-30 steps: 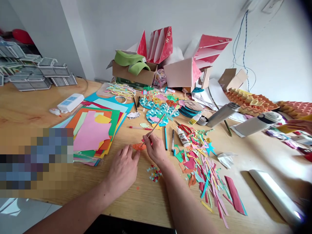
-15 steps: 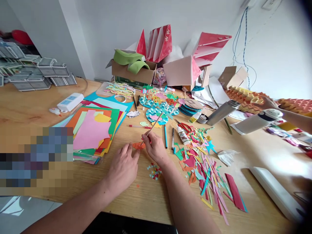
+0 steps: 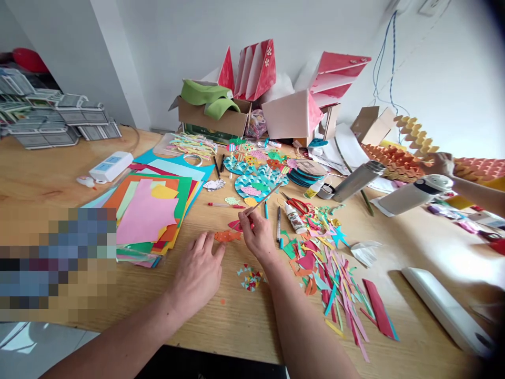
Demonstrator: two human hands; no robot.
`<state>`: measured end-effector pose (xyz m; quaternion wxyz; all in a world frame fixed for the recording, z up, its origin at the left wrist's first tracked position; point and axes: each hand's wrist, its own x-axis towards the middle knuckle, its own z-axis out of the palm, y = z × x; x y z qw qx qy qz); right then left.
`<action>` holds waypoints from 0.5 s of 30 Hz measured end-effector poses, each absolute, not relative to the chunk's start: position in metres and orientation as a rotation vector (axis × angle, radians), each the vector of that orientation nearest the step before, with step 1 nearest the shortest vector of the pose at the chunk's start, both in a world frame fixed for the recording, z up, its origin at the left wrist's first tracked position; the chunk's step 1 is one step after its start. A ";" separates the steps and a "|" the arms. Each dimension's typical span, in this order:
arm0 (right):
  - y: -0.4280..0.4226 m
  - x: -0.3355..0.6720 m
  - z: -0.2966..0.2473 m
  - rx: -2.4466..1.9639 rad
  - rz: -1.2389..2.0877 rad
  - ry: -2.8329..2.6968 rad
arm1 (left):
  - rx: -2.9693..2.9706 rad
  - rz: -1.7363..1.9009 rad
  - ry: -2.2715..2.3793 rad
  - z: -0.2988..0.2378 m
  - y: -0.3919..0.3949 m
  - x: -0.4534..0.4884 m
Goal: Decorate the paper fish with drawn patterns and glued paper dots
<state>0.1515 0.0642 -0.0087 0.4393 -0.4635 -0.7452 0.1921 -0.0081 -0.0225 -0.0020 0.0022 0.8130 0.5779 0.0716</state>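
My left hand (image 3: 201,268) lies palm down on the table with its fingers stretched out, the fingertips at the left end of an orange paper fish (image 3: 228,236). In a pinch, my right hand (image 3: 258,237) holds a thin stick (image 3: 263,200) that slants up and away to the right. Part of a red paper cutout (image 3: 235,225) shows just left of the right hand, which hides the rest. Nearer me, between my forearms, is a small heap of paper snippets (image 3: 251,279).
Stacked coloured paper (image 3: 145,216) lies at left. Paper scraps (image 3: 335,279), a glue bottle (image 3: 295,218) and red-handled scissors (image 3: 298,204) are at right. Blue wavy discs with paper fish (image 3: 252,189) lie beyond my hands. Another person's hand (image 3: 440,163) touches orange egg-carton-like pieces at far right.
My right hand has moved right and lifted the stick away from the orange fish, uncovering the fish's tail and the red cutout. My left hand stays nearly in place.
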 end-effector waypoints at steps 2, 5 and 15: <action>0.063 0.149 -0.009 -1.134 0.493 -1.887 | 2.545 0.246 1.798 -0.001 -0.022 -0.008; 0.062 0.146 -0.012 -1.120 0.542 -1.908 | 2.555 0.248 1.781 -0.001 -0.022 -0.009; 0.061 0.143 -0.011 -1.105 0.560 -1.895 | 2.587 0.216 1.780 -0.001 -0.022 -0.010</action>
